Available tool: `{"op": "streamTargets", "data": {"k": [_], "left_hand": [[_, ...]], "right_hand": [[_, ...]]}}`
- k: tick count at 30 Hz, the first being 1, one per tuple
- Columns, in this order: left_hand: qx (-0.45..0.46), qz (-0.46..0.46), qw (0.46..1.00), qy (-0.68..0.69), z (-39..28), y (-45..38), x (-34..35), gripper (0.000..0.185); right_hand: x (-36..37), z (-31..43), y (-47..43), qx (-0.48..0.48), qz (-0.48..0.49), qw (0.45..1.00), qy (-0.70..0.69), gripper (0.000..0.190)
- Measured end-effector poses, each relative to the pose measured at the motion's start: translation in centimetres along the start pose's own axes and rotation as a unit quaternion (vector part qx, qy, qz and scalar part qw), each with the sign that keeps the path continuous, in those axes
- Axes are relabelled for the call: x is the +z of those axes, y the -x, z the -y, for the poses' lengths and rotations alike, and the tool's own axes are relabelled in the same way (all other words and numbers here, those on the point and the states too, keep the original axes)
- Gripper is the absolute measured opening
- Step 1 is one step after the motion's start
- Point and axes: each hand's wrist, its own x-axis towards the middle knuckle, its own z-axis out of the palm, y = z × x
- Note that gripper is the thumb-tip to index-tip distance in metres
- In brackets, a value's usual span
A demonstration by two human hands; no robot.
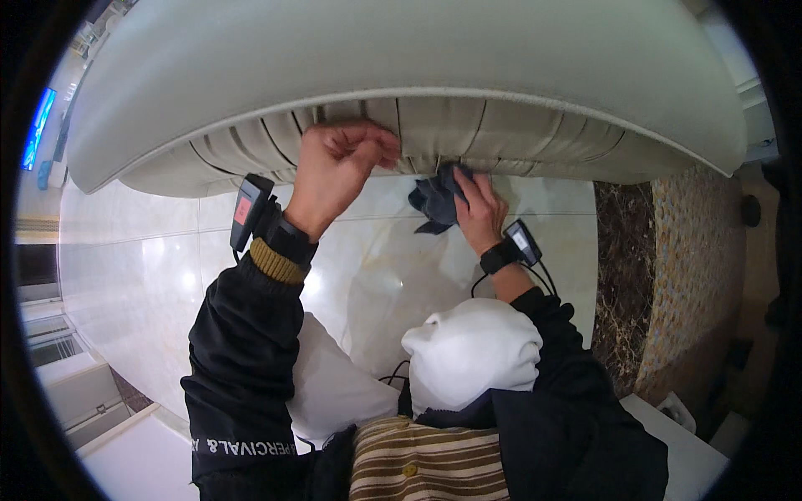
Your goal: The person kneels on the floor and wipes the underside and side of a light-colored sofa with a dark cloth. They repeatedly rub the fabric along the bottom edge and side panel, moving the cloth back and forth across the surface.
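A pale, pleated upholstered surface (438, 125) runs below the curved edge of a large light-coloured padded panel (401, 50). My right hand (479, 210) grips a dark grey cloth (435, 197) against the lower part of the pleats, just above the tiled floor. My left hand (341, 166) is raised in front of the pleats, left of the cloth, its fingers curled. Nothing shows in it, though whether its fingertips touch the upholstery cannot be told. Both wrists carry black straps with small black devices.
Glossy pale floor tiles (250, 269) lie beneath my arms, bordered at right by a dark marbled strip (620, 282) and a patterned mosaic-like surface (683, 282). A white cabinet-like surface (138, 457) is at lower left. Black cables hang from the right wrist device.
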Motion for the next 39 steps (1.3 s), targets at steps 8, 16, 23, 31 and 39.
{"op": "streamTargets", "data": {"k": [8,16,23,31,39], "left_hand": [[0.008,-0.023,0.999,0.023,0.2,0.0,0.4,0.022],[0.016,-0.016,1.0,-0.004,0.0,0.0,0.4,0.022],[0.001,-0.023,0.999,0.022,-0.1,0.1,0.4,0.022],[-0.004,-0.03,1.0,0.002,-0.2,0.1,0.6,0.022],[-0.001,-0.023,1.0,0.015,-0.2,0.1,0.5,0.022]], "right_hand": [[-2.1,1.0,0.0,0.001,-0.03,0.996,-0.082,0.048],[0.3,-0.5,0.0,0.009,0.01,1.0,0.0,0.045],[-1.1,-0.7,1.2,0.05,-0.013,0.994,-0.097,0.04],[-0.8,0.8,-1.9,-0.015,-0.089,0.995,-0.048,0.05],[-1.6,0.5,2.8,0.153,0.105,0.983,-0.004,0.044]]}}
